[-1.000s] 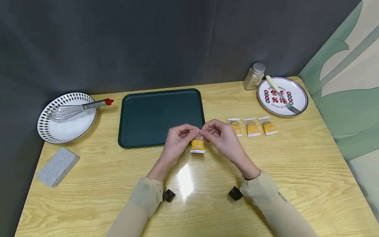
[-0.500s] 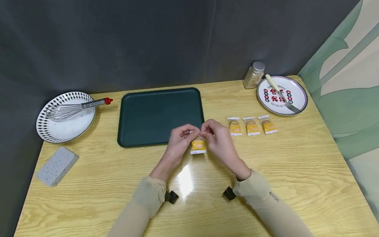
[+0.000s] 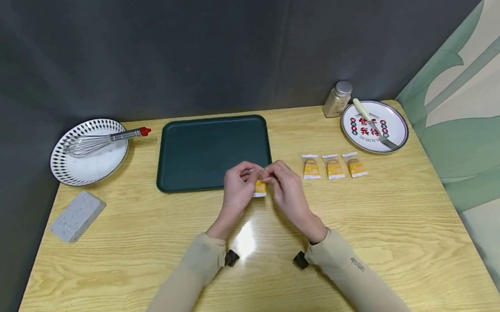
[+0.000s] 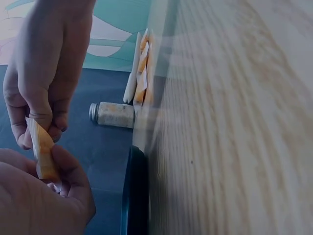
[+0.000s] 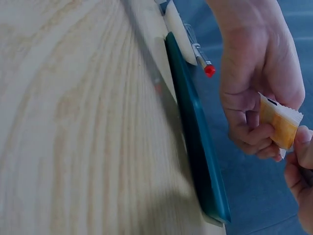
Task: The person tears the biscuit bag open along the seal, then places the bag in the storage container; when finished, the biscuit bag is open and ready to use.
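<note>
A small wrapped snack packet (image 3: 259, 189), yellow with white crimped ends, is held up between both hands close to the near edge of a dark green tray (image 3: 212, 154). My left hand (image 3: 238, 186) grips its left side with curled fingers and thumb. My right hand (image 3: 288, 192) pinches its upper edge, fingertips right beside the left ones. In the left wrist view the packet (image 4: 43, 152) runs between the two hands. The right wrist view shows the orange-yellow face of the packet (image 5: 279, 122) and a white serrated end. Fingers cover its upper part in the head view.
Three similar packets (image 3: 333, 167) lie in a row on the right. Behind them stand a jar (image 3: 337, 99) and a plate (image 3: 395, 117) bearing a fork-like utensil (image 3: 371, 123). At left are a patterned dish (image 3: 98, 171) with a whisk (image 3: 88, 144) and a grey block (image 3: 77, 216).
The right hand and forearm have shifted left and turned, uncovering the leftmost packet of the row. The held packet has moved slightly up, and less of it shows between the fingers.
</note>
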`<move>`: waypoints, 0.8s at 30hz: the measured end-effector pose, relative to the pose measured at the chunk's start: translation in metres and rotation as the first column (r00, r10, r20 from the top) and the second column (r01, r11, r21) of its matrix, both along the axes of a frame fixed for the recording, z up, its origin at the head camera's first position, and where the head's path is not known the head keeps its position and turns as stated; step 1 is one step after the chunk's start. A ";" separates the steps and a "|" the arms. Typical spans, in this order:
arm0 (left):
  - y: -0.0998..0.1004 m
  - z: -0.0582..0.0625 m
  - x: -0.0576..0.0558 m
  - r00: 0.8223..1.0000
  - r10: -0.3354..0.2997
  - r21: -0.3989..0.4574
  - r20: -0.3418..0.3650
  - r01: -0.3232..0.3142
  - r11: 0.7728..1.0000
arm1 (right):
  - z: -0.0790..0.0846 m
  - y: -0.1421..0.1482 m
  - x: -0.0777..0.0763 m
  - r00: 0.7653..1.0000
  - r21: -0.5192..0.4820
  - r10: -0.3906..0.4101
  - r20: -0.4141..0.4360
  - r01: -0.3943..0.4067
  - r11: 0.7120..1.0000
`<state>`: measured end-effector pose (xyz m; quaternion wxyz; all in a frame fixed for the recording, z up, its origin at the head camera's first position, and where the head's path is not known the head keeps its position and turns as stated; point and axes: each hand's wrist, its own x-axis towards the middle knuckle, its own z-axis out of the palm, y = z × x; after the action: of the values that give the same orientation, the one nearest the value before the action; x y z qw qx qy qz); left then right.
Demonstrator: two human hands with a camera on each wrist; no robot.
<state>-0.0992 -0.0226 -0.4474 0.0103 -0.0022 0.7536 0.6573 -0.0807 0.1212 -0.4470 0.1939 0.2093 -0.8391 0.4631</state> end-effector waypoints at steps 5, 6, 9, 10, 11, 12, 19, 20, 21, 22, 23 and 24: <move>0.002 -0.001 0.000 1.000 0.016 -0.033 -0.026 -0.017 0.999 | -0.003 0.001 0.003 1.000 -0.009 0.022 -0.020 -0.022 1.000; 0.003 -0.001 0.000 1.000 0.019 -0.032 -0.025 -0.020 0.999 | -0.004 0.002 0.004 0.999 -0.010 0.025 -0.022 -0.025 1.000; 0.004 -0.004 0.000 1.000 0.025 -0.034 -0.019 -0.026 0.999 | -0.007 0.003 0.005 0.999 -0.014 0.035 -0.023 -0.036 0.999; 0.004 -0.004 0.000 0.999 0.027 -0.038 -0.019 -0.028 0.999 | -0.008 0.003 0.006 0.999 -0.015 0.037 -0.021 -0.037 0.999; 0.005 -0.005 0.000 0.999 0.030 -0.042 -0.020 -0.031 0.999 | -0.009 0.003 0.006 0.999 -0.018 0.040 -0.018 -0.040 0.999; 0.005 -0.005 0.001 0.999 0.032 -0.046 -0.021 -0.033 0.998 | -0.009 0.004 0.006 0.999 -0.021 0.044 -0.016 -0.045 0.999; 0.007 -0.006 0.001 0.999 0.039 -0.072 -0.038 -0.042 0.997 | -0.011 0.006 0.008 0.998 -0.021 0.067 0.001 -0.067 0.998; 0.007 -0.006 0.001 0.998 0.041 -0.076 -0.038 -0.044 0.996 | -0.011 0.007 0.008 0.998 -0.019 0.068 0.003 -0.068 0.997; 0.007 -0.006 0.002 0.998 0.044 -0.081 -0.041 -0.047 0.996 | -0.011 0.007 0.008 0.998 -0.018 0.069 0.004 -0.069 0.997; 0.008 -0.006 0.002 0.998 0.047 -0.085 -0.042 -0.050 0.995 | -0.011 0.007 0.009 0.998 -0.017 0.070 0.003 -0.070 0.997; 0.008 -0.006 0.002 0.998 0.048 -0.087 -0.042 -0.052 0.995 | -0.012 0.007 0.009 0.997 -0.017 0.071 0.002 -0.071 0.997; 0.008 -0.006 0.002 0.998 0.049 -0.090 -0.040 -0.052 0.995 | -0.012 0.007 0.009 0.997 -0.016 0.072 -0.001 -0.072 0.997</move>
<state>-0.0972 -0.0145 -0.4536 -0.0208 -0.0092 0.7824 0.6224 -0.0722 0.1286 -0.4587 0.1788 0.2381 -0.8273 0.4764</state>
